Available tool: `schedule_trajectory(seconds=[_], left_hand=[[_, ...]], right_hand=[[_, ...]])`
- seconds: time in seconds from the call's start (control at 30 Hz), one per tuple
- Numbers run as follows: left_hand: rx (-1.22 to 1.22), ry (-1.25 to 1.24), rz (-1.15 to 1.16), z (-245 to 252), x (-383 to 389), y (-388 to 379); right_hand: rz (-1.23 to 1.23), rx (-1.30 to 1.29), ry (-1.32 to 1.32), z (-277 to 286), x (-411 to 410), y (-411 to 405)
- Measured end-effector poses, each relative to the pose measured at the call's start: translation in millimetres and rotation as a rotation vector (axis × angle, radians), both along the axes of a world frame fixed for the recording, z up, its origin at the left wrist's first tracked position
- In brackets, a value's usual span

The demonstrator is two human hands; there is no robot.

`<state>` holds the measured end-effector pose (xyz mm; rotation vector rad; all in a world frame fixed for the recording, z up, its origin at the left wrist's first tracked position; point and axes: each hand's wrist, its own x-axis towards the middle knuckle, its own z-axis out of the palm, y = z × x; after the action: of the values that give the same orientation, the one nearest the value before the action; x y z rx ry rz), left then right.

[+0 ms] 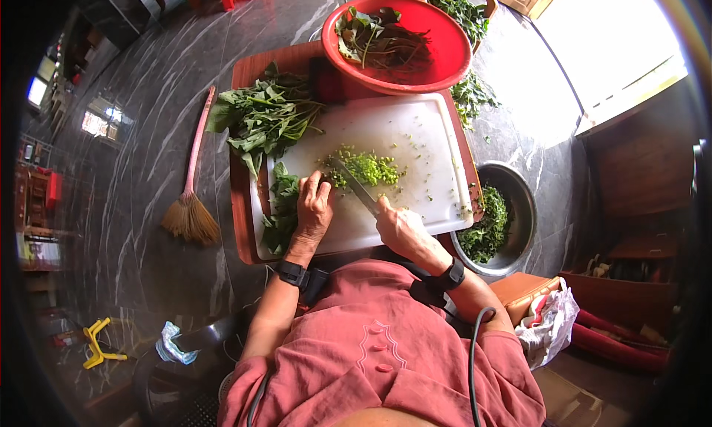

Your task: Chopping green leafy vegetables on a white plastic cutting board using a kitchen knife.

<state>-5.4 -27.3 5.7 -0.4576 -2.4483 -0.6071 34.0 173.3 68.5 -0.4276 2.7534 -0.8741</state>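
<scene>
My right hand (401, 224) grips the handle of a kitchen knife (357, 188), its blade slanting up and left over a white plastic cutting board (356, 218). Bent fingers of my left hand (314, 204) press on a bunch of leafy green stems (282, 204) at the board's left side, close to the blade tip. Chopped green stems (370, 169) lie in a small heap beside the blade, with loose bits scattered to the right. A larger pile of leafy greens (272, 113) covers the upper left corner of the board.
A red plastic basin (445, 43) holding leafy stems stands beyond the board on the brown wooden table (243, 227). Right of the table, a metal bowl (523, 227) contains chopped greens. A broom (192, 216) lies on the dark tiled floor at left. More greens (473, 96) are at upper right.
</scene>
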Motion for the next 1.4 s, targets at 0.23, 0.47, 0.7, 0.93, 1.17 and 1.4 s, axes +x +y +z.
schedule_trajectory(seconds=[0.23, 0.47, 0.7, 0.93, 1.17, 1.4], left_hand=[[0.039, -0.009, -0.073, -1.2, 2.4, -4.6], [0.058, -0.057, -0.088, -0.3, 2.2, -4.8], [0.025, -0.085, -0.102, -7.7, 1.4, -9.9], [-0.093, -0.076, -0.073, -6.3, 10.4, -6.7], [-0.099, -0.045, -0.052, -10.9, 7.9, -5.0], [0.049, -0.009, -0.045, -4.2, -3.3, 9.8]], right_hand=[[0.152, 0.052, 0.035, 20.3, -3.3, 3.6], [0.235, 0.155, 0.007, 36.3, -15.5, 5.2], [0.278, 0.224, 0.058, 21.5, -24.6, -12.3], [0.223, 0.208, 0.111, 5.1, -26.7, -29.3], [0.074, 0.065, 0.023, -0.1, -10.3, -9.4], [-0.052, 0.077, 0.017, 7.1, -1.1, 7.7]])
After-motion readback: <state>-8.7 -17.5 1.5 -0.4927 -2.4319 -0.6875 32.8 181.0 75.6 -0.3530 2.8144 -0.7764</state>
